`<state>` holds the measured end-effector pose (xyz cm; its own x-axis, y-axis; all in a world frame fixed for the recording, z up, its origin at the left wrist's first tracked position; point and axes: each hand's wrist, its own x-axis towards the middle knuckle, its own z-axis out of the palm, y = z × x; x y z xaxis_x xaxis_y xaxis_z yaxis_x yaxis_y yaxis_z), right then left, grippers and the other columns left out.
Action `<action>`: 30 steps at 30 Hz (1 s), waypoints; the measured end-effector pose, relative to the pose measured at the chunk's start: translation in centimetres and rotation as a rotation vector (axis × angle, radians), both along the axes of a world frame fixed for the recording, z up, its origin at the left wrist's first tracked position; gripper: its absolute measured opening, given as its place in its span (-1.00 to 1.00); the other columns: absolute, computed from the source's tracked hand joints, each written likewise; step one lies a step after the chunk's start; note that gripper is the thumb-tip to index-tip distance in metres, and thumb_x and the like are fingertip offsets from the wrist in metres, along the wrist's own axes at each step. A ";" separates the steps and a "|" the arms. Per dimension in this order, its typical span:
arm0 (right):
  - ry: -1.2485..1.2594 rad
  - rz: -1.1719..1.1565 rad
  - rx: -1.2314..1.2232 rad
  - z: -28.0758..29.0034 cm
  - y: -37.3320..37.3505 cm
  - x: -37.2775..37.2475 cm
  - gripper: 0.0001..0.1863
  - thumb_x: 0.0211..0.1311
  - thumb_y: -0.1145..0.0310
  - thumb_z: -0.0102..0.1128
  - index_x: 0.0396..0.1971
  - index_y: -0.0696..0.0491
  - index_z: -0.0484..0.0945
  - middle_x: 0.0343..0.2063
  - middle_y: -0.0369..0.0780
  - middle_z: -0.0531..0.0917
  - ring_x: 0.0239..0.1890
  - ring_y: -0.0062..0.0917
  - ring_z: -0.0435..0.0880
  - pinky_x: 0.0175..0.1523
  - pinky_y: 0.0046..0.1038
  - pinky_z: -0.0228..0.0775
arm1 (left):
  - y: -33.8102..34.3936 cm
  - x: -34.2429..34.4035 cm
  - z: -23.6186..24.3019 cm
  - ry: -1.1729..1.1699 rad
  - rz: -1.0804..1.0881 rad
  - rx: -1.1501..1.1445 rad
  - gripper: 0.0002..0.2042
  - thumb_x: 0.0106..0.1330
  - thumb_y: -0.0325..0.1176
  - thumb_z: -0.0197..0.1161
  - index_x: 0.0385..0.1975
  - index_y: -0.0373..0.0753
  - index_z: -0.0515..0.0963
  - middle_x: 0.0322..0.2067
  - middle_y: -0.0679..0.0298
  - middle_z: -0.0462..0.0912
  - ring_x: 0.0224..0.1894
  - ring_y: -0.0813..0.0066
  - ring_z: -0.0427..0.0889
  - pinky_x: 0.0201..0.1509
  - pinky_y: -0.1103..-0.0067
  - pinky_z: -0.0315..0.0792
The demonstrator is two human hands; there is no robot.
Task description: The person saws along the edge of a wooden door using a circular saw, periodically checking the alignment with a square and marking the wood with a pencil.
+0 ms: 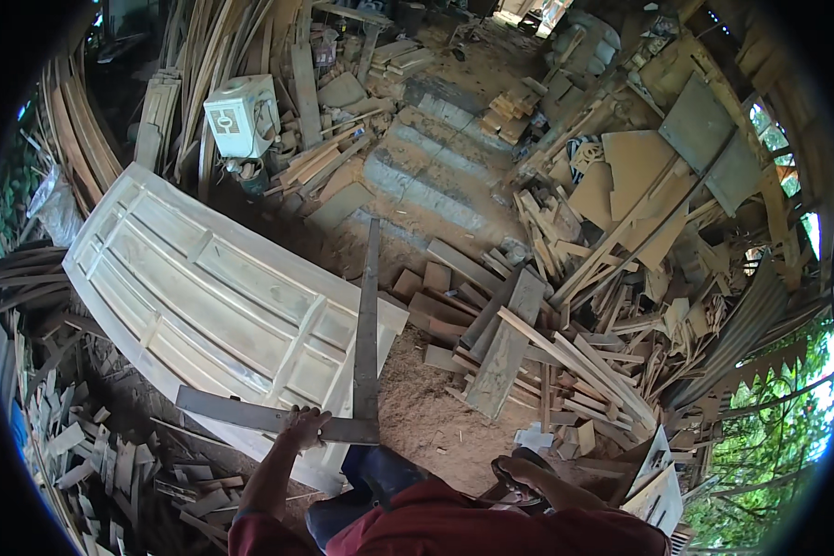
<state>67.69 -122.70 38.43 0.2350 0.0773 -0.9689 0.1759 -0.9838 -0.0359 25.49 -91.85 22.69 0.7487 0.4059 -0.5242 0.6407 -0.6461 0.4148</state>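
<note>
A pale wooden panelled door (241,269) lies flat in front of me and to the left, with raised frames and recessed panels. Across its near end rests a large dark L-shaped carpenter's square (367,334); one arm runs along the door's near end, the other points away from me. My left hand (304,427) is closed around the nearer arm, close to the corner. Low on the right, beside my body, my right hand (521,470) has its fingers curled at a dark object that I cannot make out.
Stacked boards and offcuts (491,324) lie right of the door over sawdust-covered ground (417,408). Scrap wood (120,463) is heaped at lower left. A white appliance-like box (241,116) stands beyond the door near leaning planks (218,56). Sheet boards (639,176) lean at the right.
</note>
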 end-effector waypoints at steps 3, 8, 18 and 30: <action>0.012 -0.077 0.021 -0.1 -0.3 -1.3 -0.65 0.55 0.09 -0.21 0.11 -0.14 0.47 -0.71 -0.32 0.48 -0.77 -0.56 0.43 -0.72 -0.45 0.24 | 1.5 -2.7 -2.8 0.116 -0.117 0.004 -0.22 -0.05 -0.03 0.59 0.24 0.03 0.39 0.10 0.21 0.56 0.27 0.14 0.45 0.32 0.08 0.23; -0.023 -0.214 0.035 -1.2 -2.2 -3.5 -0.61 0.55 0.09 -0.21 0.24 -0.18 0.42 -0.70 -0.33 0.49 -0.76 -0.57 0.45 -0.71 -0.45 0.27 | 1.4 -5.7 -7.1 0.237 -0.244 -0.010 -0.32 -0.01 0.04 0.55 0.14 0.05 0.43 0.06 0.23 0.57 0.23 0.15 0.48 0.26 0.04 0.26; -0.221 -0.442 0.031 0.5 -4.6 -7.6 -0.54 0.53 0.09 -0.07 0.35 -0.18 0.37 -0.63 -0.28 0.56 -0.70 -0.55 0.53 -0.64 -0.44 0.39 | 1.6 -7.4 -18.9 0.477 -0.206 -0.116 -0.61 0.49 -0.20 -0.01 0.30 0.16 0.32 0.21 0.21 0.51 0.28 0.20 0.50 0.39 -0.03 0.13; -0.436 -0.512 0.089 4.8 1.4 -15.7 -0.56 0.53 0.08 -0.06 0.32 -0.19 0.41 -0.62 -0.26 0.57 -0.70 -0.52 0.54 -0.65 -0.40 0.40 | 0.6 -13.6 -27.5 0.456 -0.221 0.110 -0.62 0.57 -0.13 -0.15 0.26 0.04 0.46 0.23 0.25 0.50 0.31 0.23 0.43 0.36 -0.14 0.03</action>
<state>51.97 -121.33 43.26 0.6311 -0.0732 -0.7723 -0.2948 -0.9435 -0.1515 11.90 -91.22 -4.80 0.5279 0.3345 -0.7807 0.5836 -0.8107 0.0473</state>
